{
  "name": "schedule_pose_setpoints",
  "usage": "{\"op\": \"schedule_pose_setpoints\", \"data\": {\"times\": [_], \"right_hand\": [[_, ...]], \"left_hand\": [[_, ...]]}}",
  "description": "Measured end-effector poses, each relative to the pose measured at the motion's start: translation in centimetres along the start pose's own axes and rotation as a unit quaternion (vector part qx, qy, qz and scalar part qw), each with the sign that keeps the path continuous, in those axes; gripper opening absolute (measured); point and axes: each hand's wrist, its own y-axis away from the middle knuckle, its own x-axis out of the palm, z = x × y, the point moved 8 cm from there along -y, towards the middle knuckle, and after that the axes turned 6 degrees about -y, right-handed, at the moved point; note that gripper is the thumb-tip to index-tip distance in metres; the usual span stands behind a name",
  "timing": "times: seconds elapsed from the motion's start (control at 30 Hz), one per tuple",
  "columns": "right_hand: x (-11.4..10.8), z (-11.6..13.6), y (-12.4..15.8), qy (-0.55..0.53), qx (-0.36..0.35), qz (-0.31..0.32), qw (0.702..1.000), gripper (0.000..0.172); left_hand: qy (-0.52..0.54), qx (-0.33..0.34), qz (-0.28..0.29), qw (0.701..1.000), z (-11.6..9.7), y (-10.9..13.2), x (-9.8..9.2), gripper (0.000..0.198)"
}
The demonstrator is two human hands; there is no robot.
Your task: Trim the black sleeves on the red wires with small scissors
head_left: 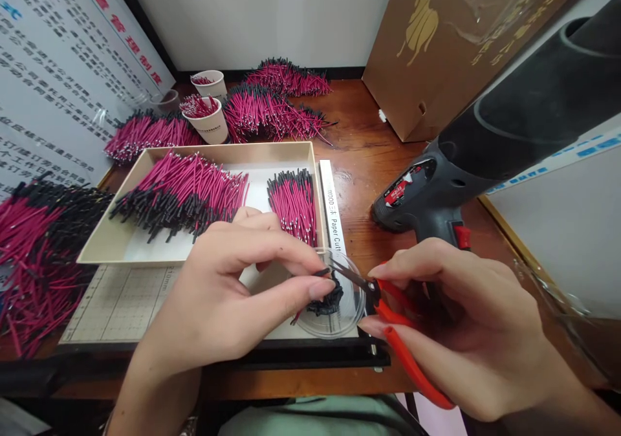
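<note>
Between thumb and forefinger, my left hand [242,281] pinches a thin wire [320,272] whose black-sleeved end points right. My right hand [466,313] is closed around the red handles of small scissors [402,332]. The scissor blades lie just right of the black wire end; whether they touch it I cannot tell. Below both hands sits a clear round dish [347,319] with a heap of small black pieces [330,297] in it. Behind my left hand a cream tray [266,151] holds a big pile of pink wires [194,184] with black ends and a smaller upright bunch [292,206].
A paper cutter [116,306] lies under the tray and dish. More wire piles [264,109] and two paper cups [209,125] stand behind; another pile [39,248] is at left. To the right are a heat gun or similar dark tool [451,184] and a brown carton [436,48].
</note>
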Motion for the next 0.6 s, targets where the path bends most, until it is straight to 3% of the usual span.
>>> {"op": "schedule_pose_setpoints", "data": {"times": [0.6], "right_hand": [[-0.08,0.05,0.43,0.006,-0.007,0.002,1.000,0.028]], "left_hand": [[-0.020,-0.007,0.010,1.000,0.33,0.41,-0.10,0.015]]}}
